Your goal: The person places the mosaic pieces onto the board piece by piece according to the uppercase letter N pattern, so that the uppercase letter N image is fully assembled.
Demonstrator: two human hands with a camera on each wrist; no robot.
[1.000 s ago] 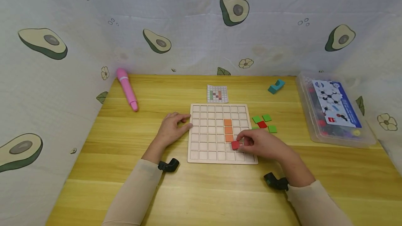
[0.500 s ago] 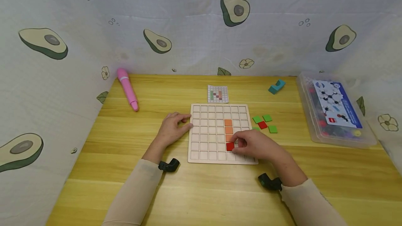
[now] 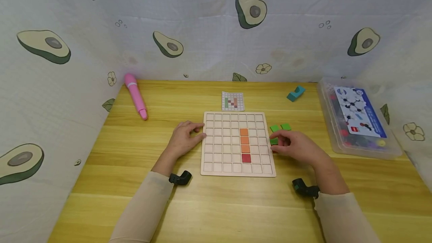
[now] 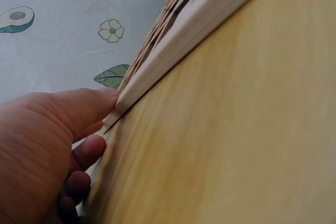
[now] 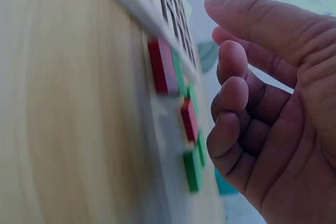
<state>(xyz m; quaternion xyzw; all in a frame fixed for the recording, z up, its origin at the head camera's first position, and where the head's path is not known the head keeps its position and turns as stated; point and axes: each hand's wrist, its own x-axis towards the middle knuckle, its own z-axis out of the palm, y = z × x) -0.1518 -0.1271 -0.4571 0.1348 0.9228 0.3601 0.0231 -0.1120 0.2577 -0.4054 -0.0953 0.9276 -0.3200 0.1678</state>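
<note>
A wooden grid board (image 3: 226, 168) lies on the table. Three orange tiles (image 3: 244, 140) stand in one column, with a red tile (image 3: 246, 158) in the cell below them. My left hand (image 3: 185, 138) rests at the board's left edge; in the left wrist view its thumb touches the rim (image 4: 173, 45). Just past the right edge, my right hand (image 3: 295, 147) hovers with loosely curled fingers and nothing between them. Several loose tiles lie near it, among them a green tile (image 3: 285, 126). The right wrist view shows two loose red tiles, including a nearer red tile (image 5: 164, 66).
Behind the board lies a small printed grid card (image 3: 232, 101) with coloured squares. A pink microphone-shaped object (image 3: 136, 96) is at the back left. To the back right are a teal block (image 3: 296, 93) and a clear lidded box (image 3: 361, 117). A patterned cloth surrounds the table.
My right hand slid the red tile left into the cell under the orange ones, let go, and moved right to the loose tiles. The left hand has stayed at the board's edge.
</note>
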